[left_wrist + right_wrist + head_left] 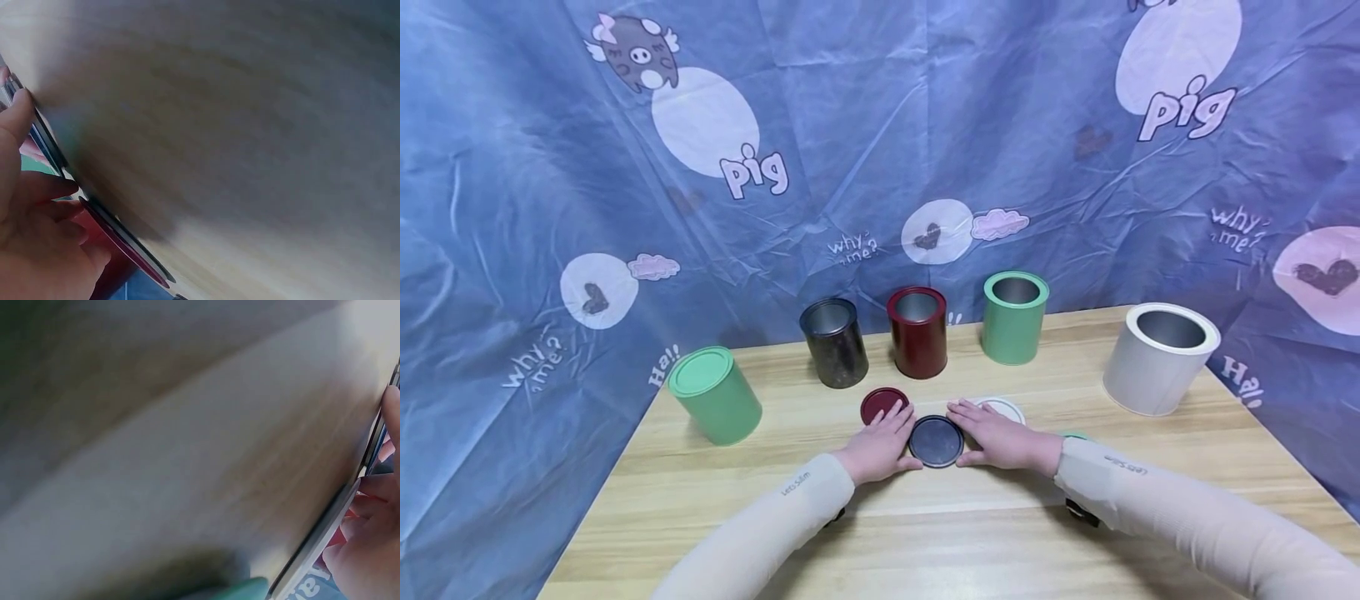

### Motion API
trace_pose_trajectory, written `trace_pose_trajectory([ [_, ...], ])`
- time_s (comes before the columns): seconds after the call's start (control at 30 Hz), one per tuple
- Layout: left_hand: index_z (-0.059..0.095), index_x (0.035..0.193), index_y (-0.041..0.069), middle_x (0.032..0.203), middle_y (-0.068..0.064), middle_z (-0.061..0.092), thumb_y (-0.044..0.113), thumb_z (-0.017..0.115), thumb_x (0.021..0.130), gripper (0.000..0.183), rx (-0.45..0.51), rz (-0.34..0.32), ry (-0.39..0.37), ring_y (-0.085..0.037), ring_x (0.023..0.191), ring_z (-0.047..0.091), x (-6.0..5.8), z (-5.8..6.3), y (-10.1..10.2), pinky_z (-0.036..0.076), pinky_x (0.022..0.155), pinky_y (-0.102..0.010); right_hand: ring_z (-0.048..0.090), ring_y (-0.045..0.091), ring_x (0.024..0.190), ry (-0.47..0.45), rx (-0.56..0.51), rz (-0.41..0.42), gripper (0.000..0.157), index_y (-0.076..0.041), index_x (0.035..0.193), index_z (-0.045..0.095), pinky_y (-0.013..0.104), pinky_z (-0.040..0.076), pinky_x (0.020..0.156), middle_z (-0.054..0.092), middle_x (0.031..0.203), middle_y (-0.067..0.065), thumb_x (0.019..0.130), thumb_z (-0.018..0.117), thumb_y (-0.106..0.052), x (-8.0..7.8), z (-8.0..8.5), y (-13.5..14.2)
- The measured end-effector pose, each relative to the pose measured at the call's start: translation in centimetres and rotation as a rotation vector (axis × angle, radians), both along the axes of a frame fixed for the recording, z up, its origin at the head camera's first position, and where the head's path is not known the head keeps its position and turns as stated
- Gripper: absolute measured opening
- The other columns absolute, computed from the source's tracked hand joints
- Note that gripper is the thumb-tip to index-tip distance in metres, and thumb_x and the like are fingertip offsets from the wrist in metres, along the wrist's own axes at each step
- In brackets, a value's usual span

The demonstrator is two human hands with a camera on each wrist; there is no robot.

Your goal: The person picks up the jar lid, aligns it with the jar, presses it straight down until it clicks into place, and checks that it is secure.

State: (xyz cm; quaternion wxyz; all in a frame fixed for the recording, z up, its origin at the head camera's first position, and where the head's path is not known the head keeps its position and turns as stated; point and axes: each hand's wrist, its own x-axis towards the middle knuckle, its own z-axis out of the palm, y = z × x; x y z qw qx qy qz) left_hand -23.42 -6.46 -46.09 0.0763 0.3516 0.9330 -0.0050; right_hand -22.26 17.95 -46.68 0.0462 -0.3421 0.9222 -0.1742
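Observation:
A round black lid [936, 442] lies on the wooden table between the two hands. My left hand [880, 446] rests at its left edge, fingers extended and thumb spread along the near side; its other fingers overlap a dark red lid [874, 404]. On the right edge of the black lid is my right hand [1000, 437], fingers stretched out in the same way and partly covering a white lid [1009, 409]. In the left wrist view, the left thumb [17, 115] touches the black rim. The right wrist view has the right thumb [392, 406] at that rim too.
Along the back stand an open black can [837, 354], a dark red can [920, 342], a green can [1013, 329] and a larger white can [1150, 367]. A lidded green can [718, 400] is at left. A green lid [1073, 435] shows behind the right sleeve.

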Motion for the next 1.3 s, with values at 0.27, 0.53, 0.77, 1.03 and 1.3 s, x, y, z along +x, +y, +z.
trace_pose_trajectory([
  [0.27, 0.044, 0.143, 0.000, 0.154, -0.013, 0.036, 0.047, 0.061, 0.091, 0.072, 0.020, -0.029, 0.018, -0.029, 0.147, 0.026, 0.0, 0.2, 0.1, 0.028, 0.118, -0.041, 0.038, 0.045, 0.136, 0.018, -0.016, -0.015, 0.073, 0.010, 0.137, 0.046, 0.063, 0.030, 0.109, 0.043, 0.145, 0.027, 0.087, 0.070, -0.038, -0.1, -0.1, -0.2],
  [0.53, 0.047, 0.140, -0.003, 0.149, -0.015, 0.043, 0.044, 0.064, 0.090, 0.070, 0.035, -0.075, 0.000, -0.030, 0.144, 0.031, -0.3, 0.3, 0.9, 0.029, 0.118, -0.039, 0.043, 0.044, 0.132, 0.019, -0.039, -0.008, 0.073, 0.012, 0.132, 0.051, 0.063, 0.032, 0.108, 0.048, 0.141, 0.028, 0.083, 0.074, -0.037, -0.2, -0.2, 0.2],
  [0.77, 0.052, 0.136, 0.000, 0.145, -0.013, 0.049, 0.046, 0.068, 0.086, 0.069, 0.113, -0.070, 0.004, -0.030, 0.143, 0.035, -0.7, 0.2, 0.4, 0.029, 0.118, -0.039, 0.047, 0.042, 0.131, 0.038, -0.050, 0.014, 0.073, 0.011, 0.132, 0.051, 0.059, 0.034, 0.108, 0.051, 0.138, 0.027, 0.083, 0.073, -0.039, -0.4, 0.0, 0.2],
  [1.03, 0.050, 0.138, 0.000, 0.148, -0.015, 0.045, 0.047, 0.066, 0.087, 0.071, 0.168, -0.050, -0.013, -0.029, 0.142, 0.036, -1.0, 1.2, -0.1, 0.030, 0.117, -0.039, 0.050, 0.045, 0.126, 0.017, -0.122, -0.032, 0.073, 0.008, 0.134, 0.051, 0.056, 0.040, 0.105, 0.053, 0.136, 0.027, 0.081, 0.075, -0.037, -0.7, 1.0, 0.8],
  [1.3, 0.047, 0.142, 0.002, 0.150, -0.015, 0.043, 0.049, 0.063, 0.089, 0.073, 0.227, 0.006, -0.007, -0.027, 0.142, 0.036, -1.2, 1.7, -0.5, 0.032, 0.116, -0.040, 0.049, 0.042, 0.129, 0.018, -0.209, -0.047, 0.076, 0.007, 0.138, 0.047, 0.053, 0.040, 0.106, 0.052, 0.139, 0.025, 0.082, 0.075, -0.035, -1.1, 1.8, 0.8],
])
